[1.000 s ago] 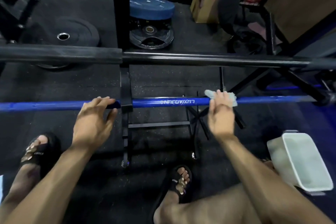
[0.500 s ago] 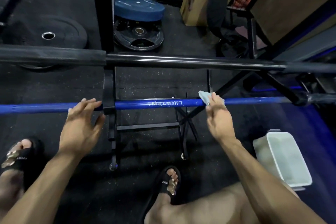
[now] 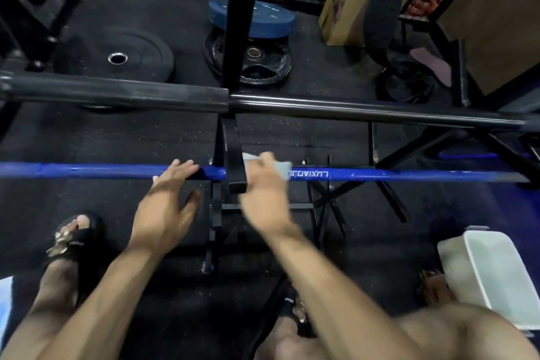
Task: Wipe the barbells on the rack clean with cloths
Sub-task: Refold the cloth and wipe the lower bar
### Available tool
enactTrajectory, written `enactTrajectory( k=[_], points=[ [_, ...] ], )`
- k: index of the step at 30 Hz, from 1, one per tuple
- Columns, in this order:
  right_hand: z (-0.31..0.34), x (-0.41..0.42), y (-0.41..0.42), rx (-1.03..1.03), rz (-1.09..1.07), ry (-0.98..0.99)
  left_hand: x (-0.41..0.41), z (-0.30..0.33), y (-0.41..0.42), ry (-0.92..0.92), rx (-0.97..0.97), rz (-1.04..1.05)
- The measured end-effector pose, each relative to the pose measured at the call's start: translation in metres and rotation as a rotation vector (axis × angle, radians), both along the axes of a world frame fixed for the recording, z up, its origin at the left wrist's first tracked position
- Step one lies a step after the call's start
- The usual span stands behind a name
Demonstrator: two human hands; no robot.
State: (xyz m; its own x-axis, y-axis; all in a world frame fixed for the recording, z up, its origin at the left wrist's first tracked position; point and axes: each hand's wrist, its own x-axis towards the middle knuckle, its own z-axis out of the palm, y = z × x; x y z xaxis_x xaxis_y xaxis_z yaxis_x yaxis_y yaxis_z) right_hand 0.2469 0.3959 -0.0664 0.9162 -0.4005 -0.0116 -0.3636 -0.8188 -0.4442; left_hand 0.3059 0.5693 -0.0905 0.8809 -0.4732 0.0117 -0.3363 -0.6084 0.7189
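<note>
A blue barbell (image 3: 394, 176) lies across the rack at knee height, white lettering on its shaft. Above and beyond it a black barbell (image 3: 350, 111) rests on the same rack. My left hand (image 3: 168, 199) lies on the blue bar just left of the black rack hook (image 3: 235, 155), fingers draped over the shaft. My right hand (image 3: 263, 190), blurred, presses a pale grey cloth (image 3: 282, 168) onto the blue bar just right of the hook. The cloth covers the start of the lettering.
A white plastic bin (image 3: 496, 275) stands on the floor at my right. Black weight plate (image 3: 117, 58) and a stack topped by a blue plate (image 3: 257, 20) lie behind the rack upright (image 3: 238, 23). Cardboard boxes (image 3: 347, 9) and a fan (image 3: 382, 17) stand at the back right. My sandalled feet are below.
My right hand has slid the cloth leftward along the blue bar, up to the rack hook. My left hand stays on the bar left of the hook.
</note>
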Motion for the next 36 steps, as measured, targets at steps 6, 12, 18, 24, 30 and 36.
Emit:
enactTrajectory(
  k=[6, 12, 18, 24, 30, 36],
  points=[
    [-0.017, -0.03, -0.045, 0.026, 0.149, -0.138, -0.008, 0.001, -0.001, 0.078, -0.036, 0.079],
    [-0.023, -0.069, -0.102, -0.021, -0.321, -0.252, -0.012, -0.001, -0.005, 0.114, -0.03, 0.12],
    [-0.04, -0.008, 0.008, 0.077, 0.1, -0.317, -0.01, -0.01, 0.001, 0.066, -0.046, 0.096],
    [-0.035, -0.023, -0.048, 0.024, 0.362, -0.132, -0.013, -0.002, -0.007, -0.012, 0.012, 0.197],
    [-0.025, -0.09, -0.132, 0.169, 0.121, -0.075, -0.037, 0.015, -0.041, 0.045, 0.03, 0.282],
    [0.026, -0.138, -0.144, 0.754, -0.193, 0.038, -0.098, 0.047, -0.068, 0.234, -0.049, 0.291]
  ],
)
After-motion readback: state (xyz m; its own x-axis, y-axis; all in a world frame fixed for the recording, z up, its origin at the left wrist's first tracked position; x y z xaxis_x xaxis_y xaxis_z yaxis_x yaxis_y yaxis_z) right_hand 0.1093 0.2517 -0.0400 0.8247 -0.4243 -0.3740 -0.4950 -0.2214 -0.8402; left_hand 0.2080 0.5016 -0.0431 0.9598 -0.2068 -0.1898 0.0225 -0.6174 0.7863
